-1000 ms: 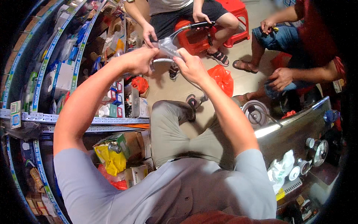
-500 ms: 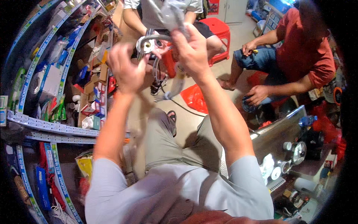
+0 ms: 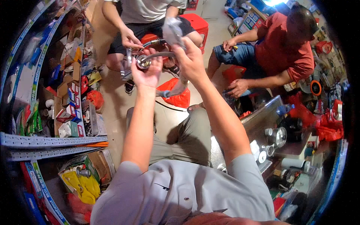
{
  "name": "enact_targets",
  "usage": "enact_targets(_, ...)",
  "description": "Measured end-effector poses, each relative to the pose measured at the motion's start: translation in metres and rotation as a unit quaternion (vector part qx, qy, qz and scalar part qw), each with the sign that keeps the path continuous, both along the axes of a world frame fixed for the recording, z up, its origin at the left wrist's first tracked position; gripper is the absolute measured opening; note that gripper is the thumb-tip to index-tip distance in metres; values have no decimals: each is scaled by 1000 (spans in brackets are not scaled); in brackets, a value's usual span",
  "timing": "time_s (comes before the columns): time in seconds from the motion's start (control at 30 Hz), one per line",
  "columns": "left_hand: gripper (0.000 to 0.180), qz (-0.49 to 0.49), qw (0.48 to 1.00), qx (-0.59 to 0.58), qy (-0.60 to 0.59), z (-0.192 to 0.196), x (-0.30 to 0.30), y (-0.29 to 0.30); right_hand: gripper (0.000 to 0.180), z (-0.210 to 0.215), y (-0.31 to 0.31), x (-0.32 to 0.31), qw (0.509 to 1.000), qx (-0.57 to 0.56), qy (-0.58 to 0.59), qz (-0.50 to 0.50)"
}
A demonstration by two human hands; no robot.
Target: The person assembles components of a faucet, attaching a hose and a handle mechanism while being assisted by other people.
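My left hand (image 3: 149, 74) is palm up, its fingers behind a shiny round metal fitting (image 3: 143, 62) whose hollow end faces me. A grey flexible hose (image 3: 161, 54) bends from that hollow end over to my right hand (image 3: 192, 62). The right fingers are closed around the hose, beside a piece wrapped in clear plastic (image 3: 173, 33). More hose, also partly in clear plastic (image 3: 176, 90), hangs below my right hand. Across from me, a seated person's hand (image 3: 130, 38) is close to the fitting; whether it touches is unclear.
Stocked shelves (image 3: 45, 140) line my left. Behind the hose a red plastic bag (image 3: 176, 95) lies on the floor. A person in a red shirt (image 3: 285, 52) sits at the right, near a cluttered glass counter (image 3: 262, 112). The person opposite sits by a red stool (image 3: 198, 28).
My left hand has turned from back-up and blurred to palm up under the fitting. The view has shifted, and the fitting's hollow end now shows more plainly.
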State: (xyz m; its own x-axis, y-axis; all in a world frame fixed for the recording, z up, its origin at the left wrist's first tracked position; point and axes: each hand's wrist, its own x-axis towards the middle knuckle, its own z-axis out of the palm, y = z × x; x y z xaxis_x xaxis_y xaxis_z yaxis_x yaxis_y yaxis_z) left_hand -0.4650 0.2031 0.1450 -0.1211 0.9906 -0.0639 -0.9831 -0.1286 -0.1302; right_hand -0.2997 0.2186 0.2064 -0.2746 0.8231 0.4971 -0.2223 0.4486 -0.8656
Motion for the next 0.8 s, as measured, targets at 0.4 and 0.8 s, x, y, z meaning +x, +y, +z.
enact_targets(0.4,29,204,817,50,537,244,-54,94,28,168,81,-12,999,19,-43,-18)
enact_targets(0.8,26,-13,910,-63,410,59,38,44,25,-49,48,69,982,16,-85,-171)
